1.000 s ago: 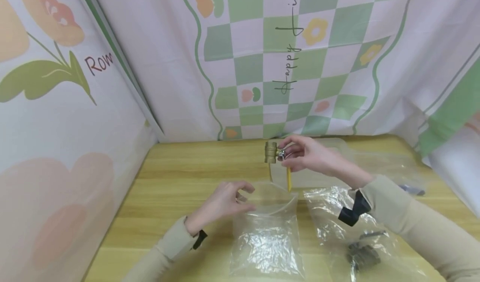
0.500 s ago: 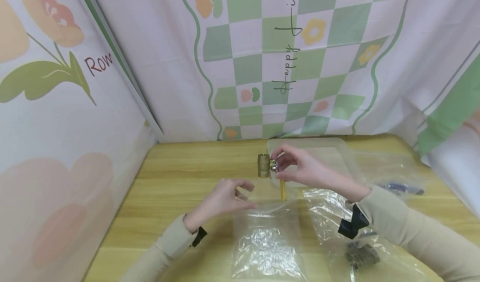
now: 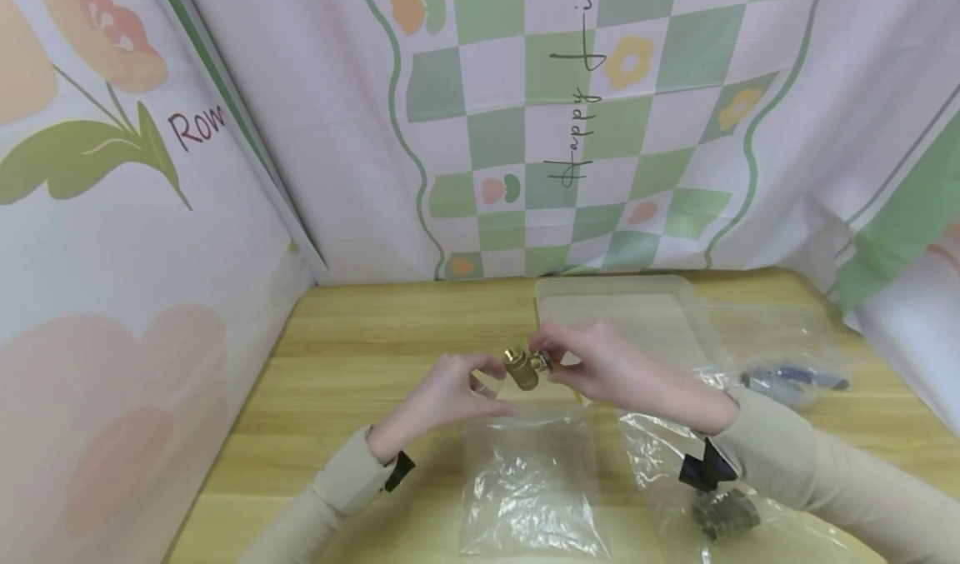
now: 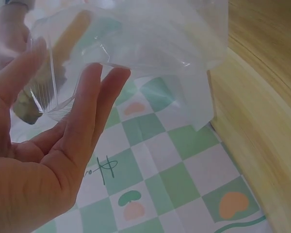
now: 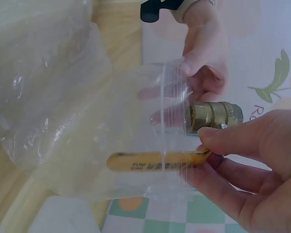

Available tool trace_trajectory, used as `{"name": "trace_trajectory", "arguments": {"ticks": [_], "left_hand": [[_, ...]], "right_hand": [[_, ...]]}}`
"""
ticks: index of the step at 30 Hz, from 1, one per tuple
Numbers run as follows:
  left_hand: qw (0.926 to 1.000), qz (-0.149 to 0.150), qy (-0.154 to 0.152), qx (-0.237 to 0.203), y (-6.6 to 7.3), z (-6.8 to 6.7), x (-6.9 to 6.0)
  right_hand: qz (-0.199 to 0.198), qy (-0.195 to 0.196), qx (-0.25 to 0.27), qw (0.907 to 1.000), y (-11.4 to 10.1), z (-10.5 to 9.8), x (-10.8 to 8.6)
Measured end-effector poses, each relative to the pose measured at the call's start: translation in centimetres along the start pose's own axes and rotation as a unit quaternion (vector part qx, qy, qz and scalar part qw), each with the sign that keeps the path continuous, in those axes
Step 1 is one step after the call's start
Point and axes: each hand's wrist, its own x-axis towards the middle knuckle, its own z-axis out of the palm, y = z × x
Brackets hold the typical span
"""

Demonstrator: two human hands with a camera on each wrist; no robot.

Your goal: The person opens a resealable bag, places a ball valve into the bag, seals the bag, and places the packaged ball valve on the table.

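My right hand pinches a brass ball valve near its stem. In the right wrist view the valve's yellow lever shows through the plastic of a clear zip bag, past the zip strip. The brass body stays at the bag's mouth, outside the zip strip. My left hand holds the mouth of this bag, thumb and fingers spread apart and curved. Two of its fingers show through the plastic in the right wrist view. The bag's lower part lies on the table.
A second clear bag with a dark, blurred fitting lies at front right, partly under my right forearm. Behind is a pale translucent tray. Another clear bag with a bluish item lies at the right. A patterned curtain hangs behind the table.
My right hand has come down and left with the valve, bringing it close to my left hand and the bag's mouth. The valve has turned. My left hand has stayed almost still.
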Motion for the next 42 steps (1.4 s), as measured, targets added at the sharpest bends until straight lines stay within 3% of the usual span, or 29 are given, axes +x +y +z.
{"name": "trace_trajectory", "arguments": {"ticks": [6,15,24,30,38,42], "left_hand": [[1.0,-0.001,0.0,-0.004,0.2,-0.2,0.0],[0.9999,0.001,-0.007,0.011,0.6,-0.2,-0.1],[0.9979,0.034,0.004,0.055,0.9,0.3,-0.1],[0.995,0.043,0.015,0.089,1.2,0.7,-0.1],[0.997,0.039,0.013,0.066,1.2,0.9,-0.3],[0.9973,0.042,0.01,0.06,1.2,0.9,-0.3]], "right_hand": [[-0.063,0.016,-0.038,0.9972,-0.3,0.5,0.0],[-0.054,-0.004,-0.117,0.9916,-0.9,1.4,-0.1],[-0.019,-0.058,-0.188,0.9803,-1.9,2.0,0.0],[0.037,-0.12,-0.21,0.9696,-2.6,2.3,0.2],[0.089,-0.176,-0.24,0.9507,-3.4,2.5,0.9],[0.093,-0.189,-0.238,0.9482,-3.4,2.7,0.9]]}}
